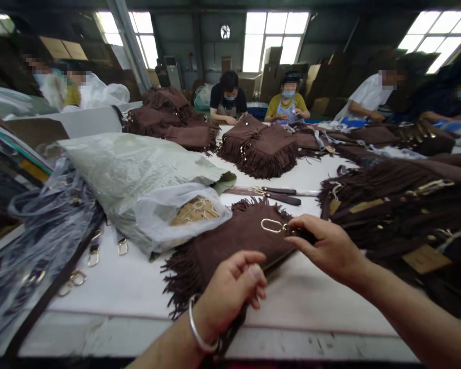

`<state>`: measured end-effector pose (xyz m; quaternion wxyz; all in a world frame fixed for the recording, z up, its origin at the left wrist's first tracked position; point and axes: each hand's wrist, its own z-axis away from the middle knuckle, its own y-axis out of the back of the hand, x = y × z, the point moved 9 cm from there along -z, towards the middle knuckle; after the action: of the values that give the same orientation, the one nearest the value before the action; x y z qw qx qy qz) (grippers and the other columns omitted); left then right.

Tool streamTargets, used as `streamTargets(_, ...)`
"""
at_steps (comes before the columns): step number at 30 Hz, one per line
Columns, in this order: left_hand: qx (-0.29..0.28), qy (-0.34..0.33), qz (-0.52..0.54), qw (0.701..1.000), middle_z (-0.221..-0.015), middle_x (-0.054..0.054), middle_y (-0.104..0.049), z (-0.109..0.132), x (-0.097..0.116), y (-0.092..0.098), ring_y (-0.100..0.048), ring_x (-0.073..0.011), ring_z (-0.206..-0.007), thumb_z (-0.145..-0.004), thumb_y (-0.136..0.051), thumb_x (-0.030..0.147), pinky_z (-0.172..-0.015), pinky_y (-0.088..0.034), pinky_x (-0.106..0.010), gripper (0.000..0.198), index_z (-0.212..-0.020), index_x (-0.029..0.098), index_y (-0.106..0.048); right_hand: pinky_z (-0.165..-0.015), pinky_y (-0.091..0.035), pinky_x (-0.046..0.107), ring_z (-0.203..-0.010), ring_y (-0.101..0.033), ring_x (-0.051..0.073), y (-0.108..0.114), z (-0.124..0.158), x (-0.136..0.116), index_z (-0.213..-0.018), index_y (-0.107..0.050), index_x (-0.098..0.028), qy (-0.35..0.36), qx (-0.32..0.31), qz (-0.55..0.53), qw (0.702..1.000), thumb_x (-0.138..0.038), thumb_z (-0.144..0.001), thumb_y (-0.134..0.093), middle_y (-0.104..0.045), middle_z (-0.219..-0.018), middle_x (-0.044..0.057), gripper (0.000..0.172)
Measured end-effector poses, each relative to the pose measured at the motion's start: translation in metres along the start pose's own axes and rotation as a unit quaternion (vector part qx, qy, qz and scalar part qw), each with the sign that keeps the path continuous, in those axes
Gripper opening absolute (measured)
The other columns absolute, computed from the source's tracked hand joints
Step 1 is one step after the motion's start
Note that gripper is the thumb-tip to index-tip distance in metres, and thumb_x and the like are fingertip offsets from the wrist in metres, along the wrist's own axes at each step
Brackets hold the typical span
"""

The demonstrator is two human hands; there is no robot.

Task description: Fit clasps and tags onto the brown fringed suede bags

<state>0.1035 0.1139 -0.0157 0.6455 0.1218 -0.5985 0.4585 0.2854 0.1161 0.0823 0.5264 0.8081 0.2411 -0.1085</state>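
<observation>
A brown fringed bag [230, 236] of suede-like material lies on the white table in front of me. My right hand [326, 246] is closed on a short dark wrist strap [297, 233], pinched between thumb and fingers. Its long gold clip [272, 225] points left above the bag. My left hand [236, 287], with a silver bangle [195, 328] at the wrist, is over the bag's near edge. Its fingers are loosely curled and apart, with nothing visible in them. Two more dark straps with gold clips [280, 196] lie just beyond the bag.
Left stand a clear plastic bag of tags and strings [195, 212], a large pale sack [146, 164] and plastic-wrapped straps [57, 246]. Brown fringed bags are piled at right [403, 205] and across the table [261, 146]. Several co-workers sit or stand around the far side.
</observation>
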Motion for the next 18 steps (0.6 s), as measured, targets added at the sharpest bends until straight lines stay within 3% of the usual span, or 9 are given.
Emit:
streamTargets(2, 0.005, -0.032, -0.029, 0.999, -0.086, -0.004, -0.063, 0.002, 0.007, -0.007, -0.061, -0.0122, -0.067, -0.083, -0.068, 0.054, -0.053, -0.047, -0.020, 0.053, -0.118, 0.015, -0.057, -0.074, -0.048, 0.028, -0.082, -0.062, 0.017, -0.007, 0.044, -0.020, -0.100, -0.061, -0.022, -0.017, -0.006, -0.012, 1.000, -0.029, -0.089, -0.064, -0.067, -0.090, 0.003, 0.014)
streamTargets(4, 0.007, -0.041, -0.097, 0.994, -0.081, -0.004, -0.064, 0.007, 0.002, -0.015, -0.062, -0.0125, -0.066, -0.085, -0.065, 0.052, -0.055, -0.048, -0.021, 0.044, -0.108, 0.014, -0.061, -0.073, -0.048, 0.028, -0.081, -0.062, 0.016, -0.020, 0.086, -0.035, -0.099, -0.060, -0.022, -0.041, -0.016, -0.044, 0.998, -0.026, -0.090, -0.063, -0.066, -0.088, 0.002, 0.011)
streamTargets(7, 0.030, -0.017, -0.207, 0.978, -0.064, -0.001, -0.061, 0.027, -0.026, -0.022, -0.058, -0.0105, -0.055, -0.088, -0.060, 0.043, -0.053, -0.046, -0.020, 0.031, -0.083, 0.013, -0.064, -0.075, -0.050, 0.027, -0.084, -0.063, 0.016, -0.046, 0.141, -0.050, -0.102, -0.058, -0.022, -0.088, -0.028, -0.089, 0.992, -0.024, -0.091, -0.060, -0.067, -0.092, 0.002, 0.011)
streamTargets(9, 0.034, 0.031, -0.217, 0.975, -0.058, -0.001, -0.059, 0.045, -0.057, -0.025, -0.055, -0.0097, -0.049, -0.087, -0.057, 0.039, -0.049, -0.044, -0.020, 0.029, -0.073, 0.014, -0.062, -0.080, -0.051, 0.029, -0.092, -0.064, 0.017, -0.062, 0.169, -0.060, -0.113, -0.056, -0.022, -0.102, -0.037, -0.100, 0.989, -0.025, -0.093, -0.057, -0.068, -0.102, 0.005, 0.020)
streamTargets(11, 0.033, 0.086, -0.186, 0.978, -0.057, -0.001, -0.059, 0.063, -0.089, -0.027, -0.053, -0.0095, -0.046, -0.086, -0.055, 0.037, -0.047, -0.043, -0.020, 0.030, -0.068, 0.014, -0.060, -0.081, -0.051, 0.031, -0.093, -0.064, 0.018, -0.079, 0.190, -0.072, -0.118, -0.055, -0.022, -0.092, -0.069, -0.106, 0.988, -0.026, -0.096, -0.051, -0.067, -0.105, 0.007, 0.023)
streamTargets(13, 0.051, 0.123, -0.169, 0.977, -0.054, -0.001, -0.058, 0.078, -0.111, -0.024, -0.052, -0.0092, -0.043, -0.085, -0.054, 0.037, -0.044, -0.041, -0.020, 0.030, -0.064, 0.015, -0.058, -0.077, -0.050, 0.032, -0.086, -0.063, 0.018, -0.095, 0.204, -0.083, -0.110, -0.058, -0.022, -0.069, -0.116, -0.105, 0.985, -0.025, -0.099, -0.045, -0.067, -0.096, 0.006, 0.018)
streamTargets(18, 0.106, 0.153, -0.192, 0.964, -0.052, 0.000, -0.057, 0.097, -0.124, -0.012, -0.048, -0.0091, -0.039, -0.085, -0.050, 0.039, -0.040, -0.033, -0.019, 0.033, -0.064, 0.015, -0.058, -0.070, -0.049, 0.031, -0.077, -0.061, 0.018, -0.115, 0.214, -0.101, -0.099, -0.058, -0.019, 0.010, -0.155, -0.087, 0.984, -0.021, -0.097, -0.043, -0.063, -0.084, 0.005, 0.015)
